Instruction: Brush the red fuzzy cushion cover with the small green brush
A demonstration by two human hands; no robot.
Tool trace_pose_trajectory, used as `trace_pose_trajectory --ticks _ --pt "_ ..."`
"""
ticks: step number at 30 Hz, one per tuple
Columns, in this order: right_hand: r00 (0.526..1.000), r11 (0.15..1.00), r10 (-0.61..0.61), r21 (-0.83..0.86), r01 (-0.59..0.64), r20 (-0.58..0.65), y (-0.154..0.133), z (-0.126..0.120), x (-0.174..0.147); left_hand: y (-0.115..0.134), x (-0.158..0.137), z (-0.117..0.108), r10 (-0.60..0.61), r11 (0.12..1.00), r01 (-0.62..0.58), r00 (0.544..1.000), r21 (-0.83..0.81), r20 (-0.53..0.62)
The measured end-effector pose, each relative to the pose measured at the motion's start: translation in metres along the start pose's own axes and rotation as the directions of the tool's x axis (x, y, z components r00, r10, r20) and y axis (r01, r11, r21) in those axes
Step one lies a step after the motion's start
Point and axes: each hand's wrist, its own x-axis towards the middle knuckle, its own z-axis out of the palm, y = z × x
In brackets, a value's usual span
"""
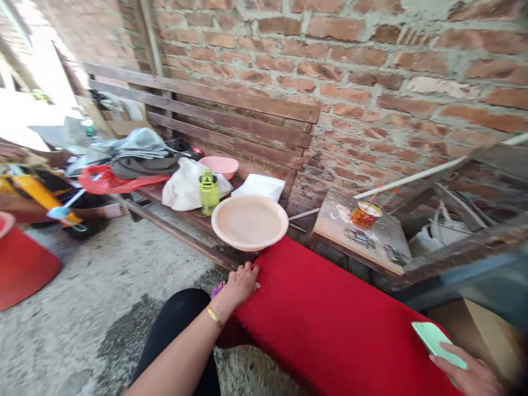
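Observation:
A red cloth (pixel 330 319) lies spread over a long, flat surface in front of me. My left hand (pixel 243 283), with a gold bracelet at the wrist, is closed over its near-left corner, and the fingertips are partly hidden. At the lower right, my right hand (pixel 474 371) grips a flat mint-green object (pixel 439 344) by one end, over the cloth's right end. Its underside is out of sight, so I cannot tell its exact kind. Just beyond my left hand sits a round, pale pink basin (pixel 249 223) at the cloth's far end.
A wooden bench (pixel 206 115) along the brick wall (pixel 371 71) bears a green bottle (pixel 209 192), a white bag (pixel 181 190) and a pink bowl (pixel 220 166). To the right, a small board (pixel 338 212) carries a red-yellow tub (pixel 365 214). A red bucket (pixel 27 264) stands far left.

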Motion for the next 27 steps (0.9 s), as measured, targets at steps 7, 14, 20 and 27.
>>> trace_pose_trajectory --ticks 7,14,20,27 --pt "0.752 0.798 -0.603 0.186 0.573 0.267 -0.250 0.043 -0.096 -0.007 -0.004 -0.004 -0.032 0.999 0.033 0.999 -0.029 0.011" --pt "0.564 0.622 -0.750 0.078 0.779 0.345 -0.397 0.092 -0.162 -0.014 0.002 -0.007 -0.063 0.993 0.069 0.996 -0.091 0.070" --pt "0.585 0.628 -0.688 -0.053 0.777 0.429 -0.378 0.074 -0.141 -0.016 -0.002 -0.004 -0.064 0.991 0.064 0.998 -0.114 0.007" --pt "0.614 0.639 -0.642 -0.122 0.760 0.459 -0.366 0.047 -0.138 -0.022 -0.006 0.002 -0.059 0.996 0.045 0.985 -0.082 -0.164"
